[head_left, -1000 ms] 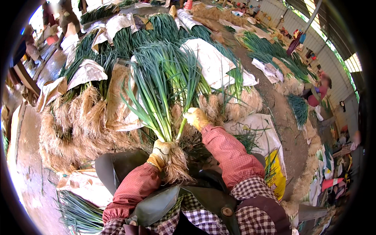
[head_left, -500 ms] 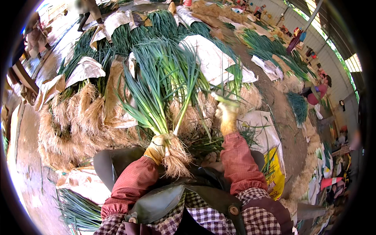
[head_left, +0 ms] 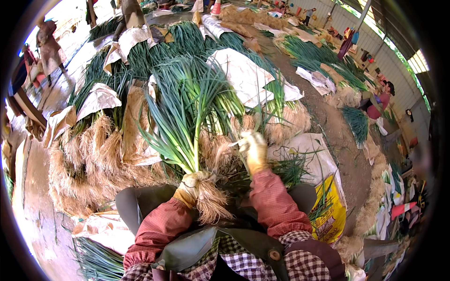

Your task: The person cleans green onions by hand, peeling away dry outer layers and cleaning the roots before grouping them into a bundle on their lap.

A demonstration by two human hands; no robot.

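Observation:
My left hand (head_left: 188, 186), in a pale yellow work glove, grips a bunch of scallions (head_left: 194, 140) just above the roots. The long green leaves fan away from me and the bushy tan roots (head_left: 212, 199) hang beside the glove toward my lap. To the right of the bunch is my gloved right hand (head_left: 254, 149), apart from it and slightly blurred. Its fingers are curled, and a thin pale strip shows at the fingertips; what it is cannot be made out. Rooted scallions (head_left: 227, 100) lie just beyond both hands.
White sacking (head_left: 243, 75) covers part of the scallion heap ahead. Dense roots (head_left: 101, 136) line its left side. A yellow printed sack (head_left: 330, 208) and loose leaves lie by my right knee. More scallions (head_left: 96, 257) are at lower left. A person (head_left: 380, 104) sits far right.
My right hand has come left and nearer to me, closer to the bunch. A greenish piece at its fingers no longer shows. My left hand keeps its hold on the scallions.

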